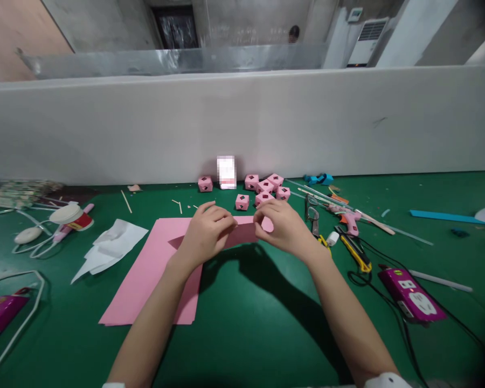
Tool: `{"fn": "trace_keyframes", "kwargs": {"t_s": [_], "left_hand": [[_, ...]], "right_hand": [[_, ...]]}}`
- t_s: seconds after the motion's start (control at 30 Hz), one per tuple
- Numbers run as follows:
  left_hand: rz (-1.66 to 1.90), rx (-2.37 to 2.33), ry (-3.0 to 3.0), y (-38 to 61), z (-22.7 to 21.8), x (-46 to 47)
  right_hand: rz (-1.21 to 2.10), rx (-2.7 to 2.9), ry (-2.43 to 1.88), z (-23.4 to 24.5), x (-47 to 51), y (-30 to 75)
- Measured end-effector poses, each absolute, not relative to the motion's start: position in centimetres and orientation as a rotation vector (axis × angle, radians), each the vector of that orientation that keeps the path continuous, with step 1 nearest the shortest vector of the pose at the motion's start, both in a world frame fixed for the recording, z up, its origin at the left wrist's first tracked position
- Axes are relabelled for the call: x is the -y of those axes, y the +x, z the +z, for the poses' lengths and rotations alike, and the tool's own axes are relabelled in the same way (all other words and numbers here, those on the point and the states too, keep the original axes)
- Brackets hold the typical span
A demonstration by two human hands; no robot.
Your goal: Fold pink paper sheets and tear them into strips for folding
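Both my hands hold a pink paper strip (244, 231) just above the green table. My left hand (206, 231) pinches its left end with the fingers curled over it. My right hand (281, 226) pinches its right end between thumb and fingertips. Below and to the left lies a large pink paper sheet (153, 275), flat on the table, partly under my left forearm. Several small pink paper cubes (264, 191) with dark diamond holes sit behind my hands near the grey wall, one more cube (205, 184) apart to the left.
White crumpled paper (111, 248) and a glue pot (70, 216) lie at the left. Scissors (314, 218), a pink glue gun (350, 220), a yellow utility knife (358, 253), a magenta power strip (412, 293) and thin sticks crowd the right. A grey wall (242, 124) bounds the table's far edge.
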State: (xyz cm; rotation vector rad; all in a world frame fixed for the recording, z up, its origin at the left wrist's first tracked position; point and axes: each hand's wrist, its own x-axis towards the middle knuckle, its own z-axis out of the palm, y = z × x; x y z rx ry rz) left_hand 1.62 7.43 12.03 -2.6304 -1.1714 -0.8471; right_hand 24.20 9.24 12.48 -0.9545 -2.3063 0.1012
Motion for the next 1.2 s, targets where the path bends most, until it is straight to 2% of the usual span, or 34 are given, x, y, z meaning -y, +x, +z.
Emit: {"fn": "trace_keyframes", "kwargs": {"t_s": [0.23, 0.47, 0.7, 1.2], "left_hand": [[-0.824, 1.232, -2.610, 1.4, 11.7, -7.9], [-0.790, 1.162, -2.703, 2.4, 11.4, -7.3], [-0.766, 1.118, -2.661, 2.0, 11.7, -7.5], [-0.910, 1.089, -2.563, 2.0, 12.0, -7.8]], "right_hand": [[0.141, 2.273, -1.133, 13.6, -9.9, 26.6], [0.155, 2.395, -0.889, 12.5, -8.9, 23.2], [0.153, 2.440, -0.961, 11.6, -8.7, 22.8], [0.059, 2.393, -1.187, 13.5, -8.7, 25.7]]}}
